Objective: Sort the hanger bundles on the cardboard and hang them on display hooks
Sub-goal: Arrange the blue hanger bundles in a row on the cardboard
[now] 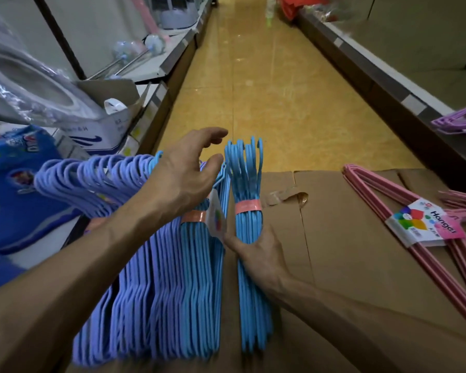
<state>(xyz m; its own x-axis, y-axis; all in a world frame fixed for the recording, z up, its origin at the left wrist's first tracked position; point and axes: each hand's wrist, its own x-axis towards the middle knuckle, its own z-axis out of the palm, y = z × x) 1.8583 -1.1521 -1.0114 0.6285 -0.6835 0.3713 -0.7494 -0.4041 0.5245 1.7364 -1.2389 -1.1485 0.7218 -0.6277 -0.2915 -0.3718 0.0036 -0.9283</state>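
Your right hand [256,254] has its grip curled round the middle of one light-blue hanger bundle [249,211], held on edge over the cardboard [347,251]. Your left hand [189,170] hovers wide and holds nothing, just left of that grip, above the blue and purple bundles [151,278]. The pink band [248,206] sits just above your grip; squeeze loosely and the hangers may fan out or tip against the neighbouring stack.

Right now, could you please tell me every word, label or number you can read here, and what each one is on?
"Hanger": paper label around the pink hangers.
Small print on that label: too small to read.
Print on the white box at left: blurred, unreadable.
Tag on the blue hangers: seen edge-on, unreadable.
Blue bag: print blurred.
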